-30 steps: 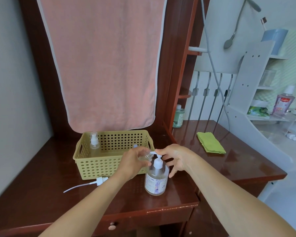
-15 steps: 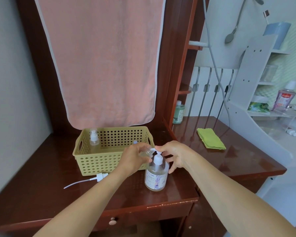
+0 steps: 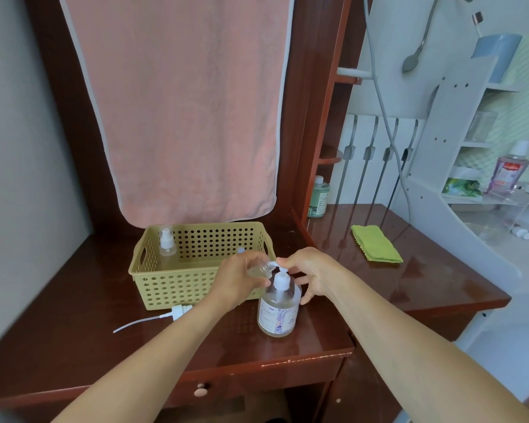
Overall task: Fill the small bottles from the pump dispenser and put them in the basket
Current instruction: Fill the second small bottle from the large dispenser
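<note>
Two hands: both of yours reach in from the lower edge on bare forearms and meet over the pump dispenser (image 3: 277, 309).
Left hand (image 3: 239, 280): your fingers and thumb are curled round a small bottle (image 3: 258, 270). The wrist is bent inward and the back of the hand faces up.
Small bottle: it is clear and tipped toward the right, with its mouth against the tip of the pump spout. You hold it off the desk (image 3: 74, 315), in front of the near right corner of the basket (image 3: 177, 288).
Right hand (image 3: 313, 271): it clasps nothing. One fingertip rests on top of the white pump head. The other fingers are loosely spread beside the dispenser's neck, and the lowest digit points down toward you.
Pump dispenser: it stands upright on the desk near the front edge and has a clear body with a printed label. The liquid level cannot be told.
Basket: it is yellow and perforated, and sits on the desk just behind and left of the dispenser.
Basket contents: one capped bottle (image 3: 167, 248) stands upright in the far left corner. A pale blue tip shows behind your left hand, but what it belongs to cannot be told.
Loose pump cap (image 3: 180, 309): it is white with a thin tube, and lies on the desk just in front of the basket.
Surroundings: a pink towel (image 3: 190, 102) hangs behind the basket. A green cloth (image 3: 376, 247) lies folded on the desk well to the right. A green bottle (image 3: 318, 196) stands upright at the back.
</note>
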### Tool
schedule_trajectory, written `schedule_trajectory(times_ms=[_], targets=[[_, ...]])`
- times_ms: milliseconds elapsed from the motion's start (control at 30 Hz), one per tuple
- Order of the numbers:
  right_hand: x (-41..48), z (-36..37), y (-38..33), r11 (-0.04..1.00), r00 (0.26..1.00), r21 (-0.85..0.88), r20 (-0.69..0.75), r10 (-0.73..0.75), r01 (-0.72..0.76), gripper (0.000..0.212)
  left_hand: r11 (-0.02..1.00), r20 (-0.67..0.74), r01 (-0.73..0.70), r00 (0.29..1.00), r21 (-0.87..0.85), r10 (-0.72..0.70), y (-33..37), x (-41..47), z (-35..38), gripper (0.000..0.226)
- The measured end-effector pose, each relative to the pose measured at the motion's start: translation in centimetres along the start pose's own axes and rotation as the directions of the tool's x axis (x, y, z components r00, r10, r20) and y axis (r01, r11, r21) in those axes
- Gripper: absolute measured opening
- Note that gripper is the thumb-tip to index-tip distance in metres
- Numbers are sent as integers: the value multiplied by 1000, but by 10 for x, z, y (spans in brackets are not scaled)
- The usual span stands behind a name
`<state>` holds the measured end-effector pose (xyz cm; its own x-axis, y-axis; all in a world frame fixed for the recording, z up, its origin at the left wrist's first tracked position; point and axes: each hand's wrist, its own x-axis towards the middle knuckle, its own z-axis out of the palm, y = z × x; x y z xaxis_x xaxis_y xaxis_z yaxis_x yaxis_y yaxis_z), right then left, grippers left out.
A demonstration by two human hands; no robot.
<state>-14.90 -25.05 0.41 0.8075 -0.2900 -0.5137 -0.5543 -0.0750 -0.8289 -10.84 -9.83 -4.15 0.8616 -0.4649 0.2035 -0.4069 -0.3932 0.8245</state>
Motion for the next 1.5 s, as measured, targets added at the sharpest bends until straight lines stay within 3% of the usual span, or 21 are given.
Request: schedule_trajectory(times_ms=[133, 300, 600, 800, 1167, 1500], targets=[[0, 7, 2, 1000, 998, -22, -52, -20, 19, 58, 1000, 4, 17, 1000, 13, -17, -3, -2, 3, 32], [-6, -5, -3, 999, 1000, -38, 29, 4, -3, 66, 999, -12, 7, 1000, -32, -7, 0, -2, 0, 30], [-3, 6, -1, 999, 999, -37, -43, -30, 28, 57, 1000, -6, 17, 1000, 17, -17, -7, 1, 4, 32], [-8, -2, -4, 998, 1000, -58, 25, -15, 16, 58, 998, -26, 30, 999, -47, -31, -3, 0, 1, 32], [-10, 2, 1, 998, 999, -47, -6, -43, 43, 55, 999, -16, 33, 999, -8, -33, -5, -1, 2, 33], [-7, 6, -2, 994, 994, -83, -73, -79, 72, 28, 999, -18, 31, 999, 23, -31, -6, 3, 4, 34]])
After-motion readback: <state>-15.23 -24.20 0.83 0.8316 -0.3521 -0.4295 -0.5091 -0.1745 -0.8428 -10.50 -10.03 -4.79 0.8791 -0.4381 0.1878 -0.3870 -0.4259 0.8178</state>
